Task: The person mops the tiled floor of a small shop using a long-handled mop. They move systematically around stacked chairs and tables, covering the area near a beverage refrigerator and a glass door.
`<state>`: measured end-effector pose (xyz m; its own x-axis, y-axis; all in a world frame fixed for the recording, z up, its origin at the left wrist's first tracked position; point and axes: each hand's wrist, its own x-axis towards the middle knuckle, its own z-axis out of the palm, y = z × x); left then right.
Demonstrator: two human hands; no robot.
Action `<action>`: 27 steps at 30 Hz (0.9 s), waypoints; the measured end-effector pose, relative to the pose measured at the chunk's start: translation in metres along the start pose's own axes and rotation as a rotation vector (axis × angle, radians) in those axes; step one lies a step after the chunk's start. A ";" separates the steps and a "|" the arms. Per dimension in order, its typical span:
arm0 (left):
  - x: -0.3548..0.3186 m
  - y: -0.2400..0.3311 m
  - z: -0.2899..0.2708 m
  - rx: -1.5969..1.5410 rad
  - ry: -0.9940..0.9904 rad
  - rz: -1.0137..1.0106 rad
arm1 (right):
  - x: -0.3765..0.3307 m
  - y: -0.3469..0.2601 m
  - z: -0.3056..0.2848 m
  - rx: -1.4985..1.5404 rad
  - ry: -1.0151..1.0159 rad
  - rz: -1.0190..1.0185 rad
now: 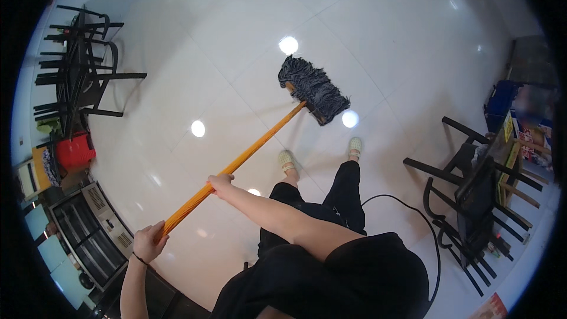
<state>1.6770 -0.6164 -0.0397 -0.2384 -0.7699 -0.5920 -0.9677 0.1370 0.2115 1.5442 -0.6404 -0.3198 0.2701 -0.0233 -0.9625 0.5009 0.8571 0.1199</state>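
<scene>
A mop (245, 156) with a long orange-yellow wooden handle slants across the middle of the view. Its head of dark grey strands rests on the glossy white tiled floor (236, 29), ahead of my feet. My left hand (150, 241) is wrapped round the handle near its upper end, at the lower left. Farther down the shaft, my right hand (220, 185) grips it, with that forearm reaching across my body. Both hands are closed on the handle.
Black chairs (82, 71) are stacked at the left; more black chairs (472, 183) stand at the right beside boxes. A red container (75, 150) and a black-framed appliance (91, 233) line the left side. A black cable (434, 230) curves over the floor at my right.
</scene>
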 end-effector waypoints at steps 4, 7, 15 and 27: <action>0.042 0.043 -0.010 0.043 0.029 0.049 | -0.012 -0.055 -0.031 0.077 -0.049 -0.066; 0.092 0.090 -0.029 0.069 0.054 0.105 | -0.022 -0.116 -0.060 0.103 -0.038 -0.187; 0.218 0.248 -0.019 -0.029 0.175 0.182 | -0.012 -0.285 -0.204 0.263 -0.026 -0.499; 0.342 0.459 0.156 -0.552 0.354 0.264 | -0.028 -0.498 -0.471 0.087 0.420 -0.828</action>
<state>1.1388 -0.7193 -0.2662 -0.3283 -0.9236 -0.1979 -0.6760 0.0834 0.7322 0.8997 -0.8242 -0.4670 -0.5119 -0.4070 -0.7565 0.4654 0.6088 -0.6425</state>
